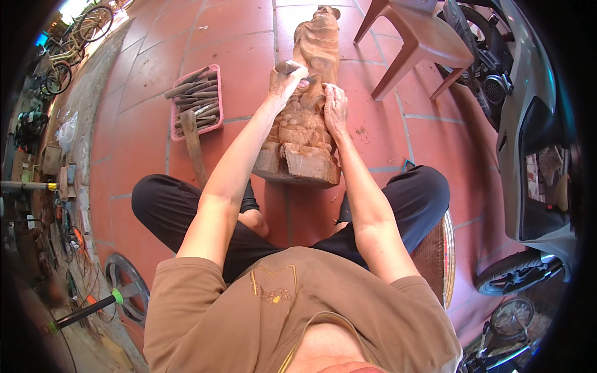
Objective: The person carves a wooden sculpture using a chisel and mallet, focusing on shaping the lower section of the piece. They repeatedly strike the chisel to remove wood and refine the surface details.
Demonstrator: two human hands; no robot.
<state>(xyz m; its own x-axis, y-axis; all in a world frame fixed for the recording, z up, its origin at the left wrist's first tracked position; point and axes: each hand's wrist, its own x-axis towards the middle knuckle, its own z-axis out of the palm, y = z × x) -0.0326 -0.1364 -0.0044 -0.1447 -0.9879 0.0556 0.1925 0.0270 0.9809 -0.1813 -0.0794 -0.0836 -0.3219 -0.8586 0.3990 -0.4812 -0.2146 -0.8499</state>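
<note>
Left hand (285, 82) fist-gripped on dark-handled chisel (287, 66), blade hidden behind fingers. Right hand (334, 107) flat, fingers together, on brown carved wooden statue (306, 105) lying on red tiles between knees. Pink tool tray (176, 127) left; plastic stool (418, 42) right, open floor between.

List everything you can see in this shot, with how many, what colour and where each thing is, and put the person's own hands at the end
wooden carving: one, light brown, lying on the tiled floor between the person's legs
chisel: one, dark handle, in the left hand over the carving
tray of carving tools: one, pink, on the floor left of the carving
mallet: one, wooden, on the floor by the tray
plastic chair: one, reddish brown, upper right
scooter: one, grey, right edge
bicycles: at least two, upper left
woven mat: one, brown, under the person at the right
left hand: gripping the chisel
right hand: resting flat on the carving
</note>
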